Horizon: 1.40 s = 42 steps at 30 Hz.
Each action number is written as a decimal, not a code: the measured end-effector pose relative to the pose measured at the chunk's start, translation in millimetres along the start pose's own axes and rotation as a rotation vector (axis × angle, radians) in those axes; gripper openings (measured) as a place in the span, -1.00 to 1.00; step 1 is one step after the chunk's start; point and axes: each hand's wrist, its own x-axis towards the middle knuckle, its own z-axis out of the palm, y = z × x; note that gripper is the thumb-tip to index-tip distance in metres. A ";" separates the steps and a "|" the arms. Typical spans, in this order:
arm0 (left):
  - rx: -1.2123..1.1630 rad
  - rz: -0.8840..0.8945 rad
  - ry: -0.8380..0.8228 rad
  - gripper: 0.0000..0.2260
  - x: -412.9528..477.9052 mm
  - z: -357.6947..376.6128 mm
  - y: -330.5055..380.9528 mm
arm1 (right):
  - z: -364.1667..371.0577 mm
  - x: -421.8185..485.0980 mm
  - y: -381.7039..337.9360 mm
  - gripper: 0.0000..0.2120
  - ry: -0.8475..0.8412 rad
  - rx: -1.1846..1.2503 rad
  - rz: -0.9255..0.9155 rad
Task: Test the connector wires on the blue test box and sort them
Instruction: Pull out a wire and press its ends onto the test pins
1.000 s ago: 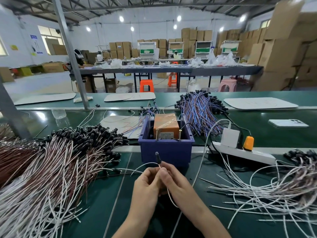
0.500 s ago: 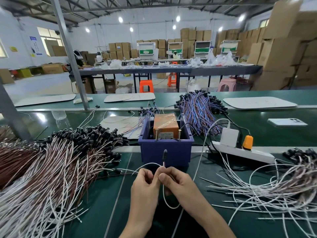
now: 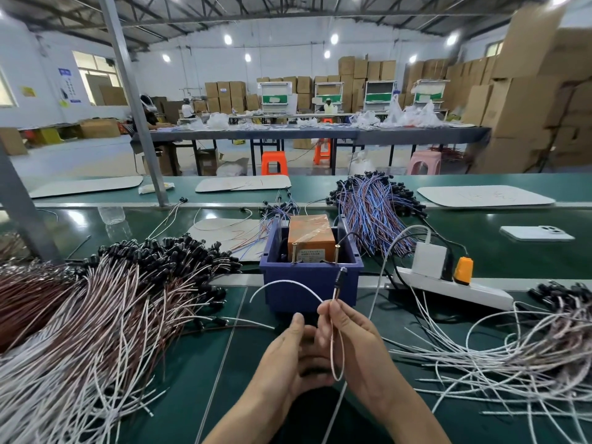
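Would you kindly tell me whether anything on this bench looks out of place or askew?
Nothing looks damaged. The white power strip lies slanted across the metal rail, and a white phone lies on the belt beyond it.

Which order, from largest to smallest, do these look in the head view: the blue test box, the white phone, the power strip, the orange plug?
1. blue test box
2. power strip
3. white phone, which lies farther back, so its rank against the strip is unsure
4. orange plug
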 end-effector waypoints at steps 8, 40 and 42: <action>-0.053 0.073 -0.066 -0.64 0.3 -2.3 -2.9 | 1.7 -3.0 -0.4 -0.78 -0.035 0.059 0.057; -0.513 0.330 0.321 -0.84 9.8 -31.9 21.0 | -16.3 7.7 -8.8 -0.75 0.260 0.381 -0.068; -0.530 0.350 0.320 -0.84 10.1 -38.0 24.2 | -20.1 7.1 -14.6 -0.72 0.299 0.440 -0.114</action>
